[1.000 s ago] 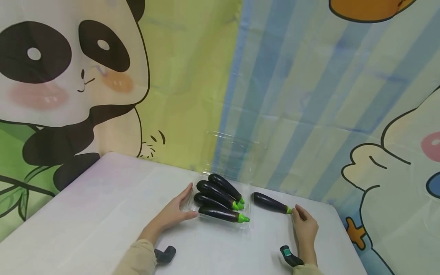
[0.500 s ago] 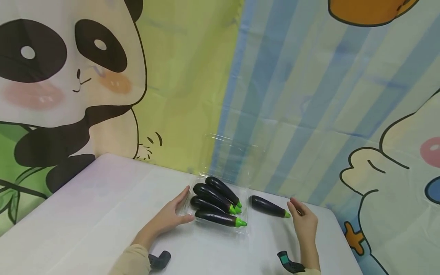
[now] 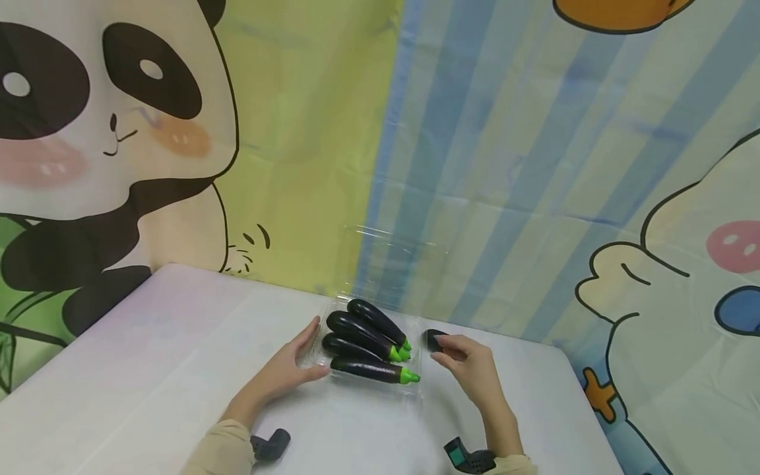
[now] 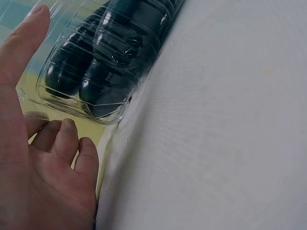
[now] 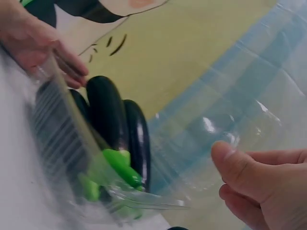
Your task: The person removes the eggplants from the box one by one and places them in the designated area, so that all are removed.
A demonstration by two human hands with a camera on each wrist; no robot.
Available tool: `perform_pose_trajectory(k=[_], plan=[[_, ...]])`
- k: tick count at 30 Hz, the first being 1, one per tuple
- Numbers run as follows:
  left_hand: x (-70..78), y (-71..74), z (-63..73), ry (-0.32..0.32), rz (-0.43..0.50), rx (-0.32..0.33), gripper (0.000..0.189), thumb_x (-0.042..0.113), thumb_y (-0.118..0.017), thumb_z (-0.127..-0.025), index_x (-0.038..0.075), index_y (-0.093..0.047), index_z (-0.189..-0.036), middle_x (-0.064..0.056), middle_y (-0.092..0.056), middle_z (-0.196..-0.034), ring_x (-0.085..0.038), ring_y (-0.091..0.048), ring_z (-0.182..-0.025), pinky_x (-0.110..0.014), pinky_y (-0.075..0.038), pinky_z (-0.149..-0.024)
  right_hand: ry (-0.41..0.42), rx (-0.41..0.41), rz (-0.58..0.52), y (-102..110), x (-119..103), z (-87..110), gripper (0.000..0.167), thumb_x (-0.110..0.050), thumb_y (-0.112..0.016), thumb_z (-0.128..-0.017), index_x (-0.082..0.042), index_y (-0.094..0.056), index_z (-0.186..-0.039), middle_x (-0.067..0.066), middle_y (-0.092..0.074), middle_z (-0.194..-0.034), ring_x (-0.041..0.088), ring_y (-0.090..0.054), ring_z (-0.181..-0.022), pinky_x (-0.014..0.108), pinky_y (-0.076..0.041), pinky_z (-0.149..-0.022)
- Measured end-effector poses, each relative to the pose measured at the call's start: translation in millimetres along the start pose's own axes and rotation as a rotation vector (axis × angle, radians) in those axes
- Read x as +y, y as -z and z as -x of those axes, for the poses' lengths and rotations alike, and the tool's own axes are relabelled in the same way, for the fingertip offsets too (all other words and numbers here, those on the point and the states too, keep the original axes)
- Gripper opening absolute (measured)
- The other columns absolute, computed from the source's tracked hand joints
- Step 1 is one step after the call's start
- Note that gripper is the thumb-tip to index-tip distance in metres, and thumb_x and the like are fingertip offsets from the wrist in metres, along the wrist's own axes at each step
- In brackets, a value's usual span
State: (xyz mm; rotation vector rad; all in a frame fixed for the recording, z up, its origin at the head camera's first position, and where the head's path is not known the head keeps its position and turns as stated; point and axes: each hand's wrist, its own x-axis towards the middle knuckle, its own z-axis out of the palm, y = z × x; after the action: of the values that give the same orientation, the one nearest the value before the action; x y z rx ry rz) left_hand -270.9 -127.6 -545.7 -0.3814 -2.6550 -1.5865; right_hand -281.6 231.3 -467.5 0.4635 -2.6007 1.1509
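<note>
A clear plastic clamshell box (image 3: 415,390) holds several dark eggplants (image 3: 359,334) with bright green stem ends. My left hand (image 3: 279,376) rests at the box's left end, thumb and fingers spread. In the left wrist view the thumb (image 4: 21,48) and fingers lie about the box's corner. My right hand (image 3: 472,366) is over another eggplant (image 3: 433,340) on the table, hiding its green end. In the right wrist view the fingers are loosely bent with nothing between them, and only a dark sliver of that eggplant (image 5: 177,228) shows at the bottom edge.
The box's transparent lid (image 3: 392,260) stands raised at the back, against a cartoon-printed backdrop (image 3: 320,165). All this sits near the rear edge of a white table (image 3: 196,356). Dark devices (image 3: 270,446) are worn on both wrists.
My right hand has moved left, from the loose eggplant's green end to over its body, which it now covers. The left hand keeps its place at the box.
</note>
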Motion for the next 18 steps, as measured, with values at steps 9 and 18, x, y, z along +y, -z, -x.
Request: perform_pose_trajectory(k=[9, 18], plan=[[4.1, 1.8, 0.6, 0.010, -0.003, -0.002, 0.100, 0.049, -0.075, -0.074, 0.029, -0.017, -0.153, 0.003, -0.022, -0.158, -0.028, -0.020, -0.146, -0.055, -0.020, -0.117, 0.037, -0.253, -0.042, -14.7, -14.2, 0.7, 0.032, -0.013, -0.079, -0.074, -0.006, -0.072, -0.105, 0.013, -0.070, -0.105, 0.028, -0.069, -0.096, 0.021, -0.058, -0.078], [3.6, 0.8, 1.3, -0.003, 0.006, -0.010, 0.100, 0.047, -0.075, -0.075, 0.026, -0.018, -0.153, 0.003, -0.023, -0.158, -0.028, -0.020, -0.146, -0.055, -0.019, -0.117, 0.111, -0.331, 0.043, -22.3, -14.8, 3.5, 0.034, -0.006, -0.078, -0.073, 0.000, -0.071, -0.106, 0.013, -0.069, -0.103, 0.027, -0.070, -0.092, 0.022, -0.059, -0.076]])
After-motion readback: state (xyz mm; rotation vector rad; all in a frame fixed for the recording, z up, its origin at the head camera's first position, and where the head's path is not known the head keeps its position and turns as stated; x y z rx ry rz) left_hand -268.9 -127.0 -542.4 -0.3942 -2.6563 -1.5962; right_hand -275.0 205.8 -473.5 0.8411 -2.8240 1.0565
